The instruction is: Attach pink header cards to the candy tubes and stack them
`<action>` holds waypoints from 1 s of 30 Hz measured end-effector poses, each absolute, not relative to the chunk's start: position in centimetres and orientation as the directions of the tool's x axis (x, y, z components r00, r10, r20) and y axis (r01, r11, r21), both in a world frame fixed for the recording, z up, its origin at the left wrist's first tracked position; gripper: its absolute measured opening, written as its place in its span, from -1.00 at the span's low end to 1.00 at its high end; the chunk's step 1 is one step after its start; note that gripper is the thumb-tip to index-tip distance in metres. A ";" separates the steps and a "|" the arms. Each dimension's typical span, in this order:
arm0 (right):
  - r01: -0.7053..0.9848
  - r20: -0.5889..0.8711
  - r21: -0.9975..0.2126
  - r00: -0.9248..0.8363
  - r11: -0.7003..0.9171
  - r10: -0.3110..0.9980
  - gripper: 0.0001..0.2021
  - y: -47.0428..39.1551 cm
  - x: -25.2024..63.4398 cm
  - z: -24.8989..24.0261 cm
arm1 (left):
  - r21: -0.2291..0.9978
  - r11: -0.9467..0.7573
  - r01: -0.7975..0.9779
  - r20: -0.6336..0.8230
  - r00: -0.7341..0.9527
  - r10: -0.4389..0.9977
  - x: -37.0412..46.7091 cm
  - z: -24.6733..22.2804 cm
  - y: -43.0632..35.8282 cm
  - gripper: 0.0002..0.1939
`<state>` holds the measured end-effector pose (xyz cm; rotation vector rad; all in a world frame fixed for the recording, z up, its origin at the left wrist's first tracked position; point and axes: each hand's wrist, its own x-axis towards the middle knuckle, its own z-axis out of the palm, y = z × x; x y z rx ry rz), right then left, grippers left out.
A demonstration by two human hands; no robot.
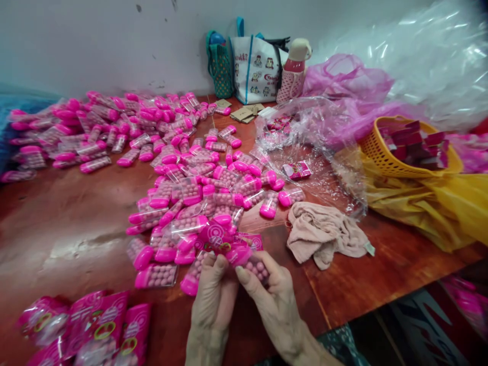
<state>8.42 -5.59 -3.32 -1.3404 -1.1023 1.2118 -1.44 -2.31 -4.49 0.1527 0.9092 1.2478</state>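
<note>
Head view: I observe the right hand [271,292], fingers closed around a pink-capped container [256,268] of pink balls; the left hand [215,290] has fingers pinched on a printed pink packet [216,235] just beside it. Both are at the container pile's [190,190] near edge, above the surface [87,203]. Filled packets [104,325] lie left.

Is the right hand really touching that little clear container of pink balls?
Touching. The head view shows the right hand holding the container with thumb and fingers on either side.
</note>
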 end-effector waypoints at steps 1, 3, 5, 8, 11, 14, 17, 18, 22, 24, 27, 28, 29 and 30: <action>-0.027 -0.135 -0.991 0.099 -0.133 0.986 -0.82 -5.6 8.3 -3.3 | 0.555 0.350 -0.755 -0.501 0.032 0.865 -1.3 -4.4 -2.4 -0.78; -0.046 -0.140 -0.990 0.131 -0.135 0.982 -0.81 -5.6 8.2 -3.4 | 0.556 0.338 -0.759 -0.488 0.031 0.872 -0.8 -4.1 -2.4 -0.73; 0.008 -0.094 -0.995 0.178 -0.097 0.980 -0.84 -5.7 8.2 -3.4 | 0.574 0.335 -0.747 -0.486 0.018 0.874 -0.4 -3.6 -2.3 -0.73; 0.126 0.007 -0.992 0.249 -0.025 0.969 -0.89 -6.0 8.0 -3.4 | 0.586 0.352 -0.730 -0.517 -0.003 0.856 -0.2 -3.1 -2.3 -0.76; 0.198 0.096 -0.979 0.278 0.040 0.956 -0.87 -6.2 8.0 -3.1 | 0.574 0.376 -0.727 -0.544 0.005 0.839 -0.4 -3.0 -2.4 -0.76; 0.241 0.120 -0.969 0.300 0.047 0.946 -0.70 -6.1 8.2 -2.9 | 0.592 0.352 -0.725 -0.511 0.000 0.860 -0.5 -3.2 -2.6 -0.79; 0.235 0.104 -0.971 0.255 0.043 0.961 -0.57 -5.9 8.7 -2.9 | 0.641 0.338 -0.689 -0.468 -0.002 0.884 -0.5 -3.3 -2.7 -0.81; 0.223 0.099 -0.974 0.225 0.048 0.969 -0.57 -5.8 9.0 -3.0 | 0.661 0.331 -0.673 -0.450 -0.003 0.893 -0.6 -3.3 -2.6 -0.79; 0.179 0.067 -0.983 0.180 0.034 0.981 -0.67 -5.8 9.8 -3.3 | 0.732 0.229 -0.642 -0.337 -0.049 0.940 -1.8 -3.0 -1.9 -0.56; 0.145 0.044 -0.989 0.177 0.018 0.983 -0.69 -5.9 10.1 -3.3 | 0.774 0.178 -0.607 -0.300 -0.105 0.948 -2.9 -2.7 -1.4 -0.51; 0.085 -0.008 -0.996 0.109 -0.018 0.994 -0.70 -6.0 10.7 -3.1 | 0.841 0.198 -0.504 -0.309 -0.146 0.940 -4.4 -2.1 -1.1 -0.66; 0.062 -0.030 -0.998 0.072 -0.034 0.997 -0.70 -6.0 10.8 -3.0 | 0.852 0.223 -0.475 -0.319 -0.132 0.938 -4.8 -1.9 -1.1 -0.69; 0.039 -0.048 -0.998 0.031 -0.049 0.998 -0.71 -6.0 11.0 -2.9 | 0.860 0.244 -0.448 -0.325 -0.114 0.939 -5.0 -1.7 -1.1 -0.70; 0.020 -0.063 -0.998 -0.012 -0.063 0.998 -0.71 -6.0 11.2 -2.9 | 0.867 0.258 -0.426 -0.326 -0.095 0.940 -5.2 -1.5 -1.2 -0.70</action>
